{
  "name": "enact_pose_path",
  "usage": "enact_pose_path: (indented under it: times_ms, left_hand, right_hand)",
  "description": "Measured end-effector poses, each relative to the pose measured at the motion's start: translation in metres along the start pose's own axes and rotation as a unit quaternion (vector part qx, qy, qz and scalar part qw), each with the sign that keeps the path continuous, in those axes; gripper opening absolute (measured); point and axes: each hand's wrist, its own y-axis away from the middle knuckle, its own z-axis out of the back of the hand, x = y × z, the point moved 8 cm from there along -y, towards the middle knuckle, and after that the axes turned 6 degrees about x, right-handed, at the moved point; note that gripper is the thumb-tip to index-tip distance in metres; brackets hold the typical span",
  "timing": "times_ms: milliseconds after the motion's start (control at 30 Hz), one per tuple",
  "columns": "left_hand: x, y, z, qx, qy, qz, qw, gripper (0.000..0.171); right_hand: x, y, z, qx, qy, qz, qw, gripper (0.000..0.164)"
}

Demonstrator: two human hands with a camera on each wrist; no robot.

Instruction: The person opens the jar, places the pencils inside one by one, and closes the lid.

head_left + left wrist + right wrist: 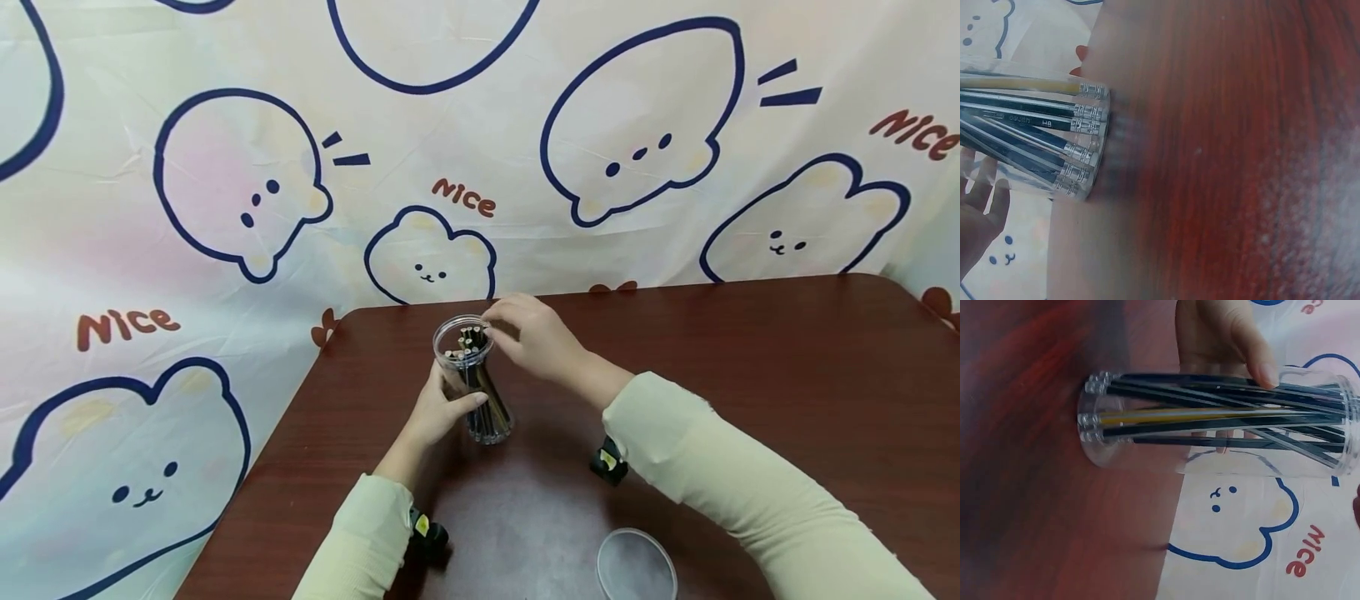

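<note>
A clear plastic jar (453, 379) full of pencils (487, 402) stands in the middle of the head view. Most pencils are dark with silvery stripes; a yellow one (1166, 416) shows in the right wrist view. Their metal-banded ends (1088, 119) point to the jar's base. My left hand (442, 408) grips the jar's side, its thumb across the front. At the open mouth, my right hand (534, 337) has bent fingers by the rim and the pencil tops. Whether it pinches a pencil is hidden. The right wrist view shows my left thumb (1260, 359) on the jar.
A round clear lid (637, 567) lies on the dark red-brown table (750, 358) near its front. Behind the table hangs a pale cloth (420, 150) with cartoon bears. Small black wrist cameras (609, 461) sit below both sleeves.
</note>
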Motion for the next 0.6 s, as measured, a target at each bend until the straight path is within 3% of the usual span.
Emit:
enact_pose_path:
  times_ms: [133, 267, 400, 500, 600]
  left_hand:
    - [0.004, -0.002, 0.001, -0.012, 0.003, -0.005, 0.9999, 0.045]
    - [0.019, -0.009, 0.003, -0.020, 0.007, -0.004, 0.9998, 0.040]
    - [0.032, -0.013, 0.005, -0.025, 0.001, 0.001, 0.9997, 0.045]
    - [0.034, -0.012, 0.005, -0.023, -0.001, 0.000, 0.9997, 0.051]
    - [0.033, -0.012, 0.005, -0.022, 0.002, 0.000, 0.9998, 0.055]
  right_hand:
    - [-0.016, 0.018, 0.007, -0.013, -0.058, -0.091, 0.994, 0.012]
    - [-0.029, 0.040, 0.010, 0.001, -0.113, -0.172, 0.979, 0.013]
    - [-0.038, 0.064, 0.011, 0.037, -0.166, -0.238, 0.956, 0.016]
    - [-0.041, 0.083, 0.011, 0.074, -0.196, -0.275, 0.938, 0.018]
    - [-0.042, 0.101, 0.012, 0.109, -0.202, -0.294, 0.928, 0.021]
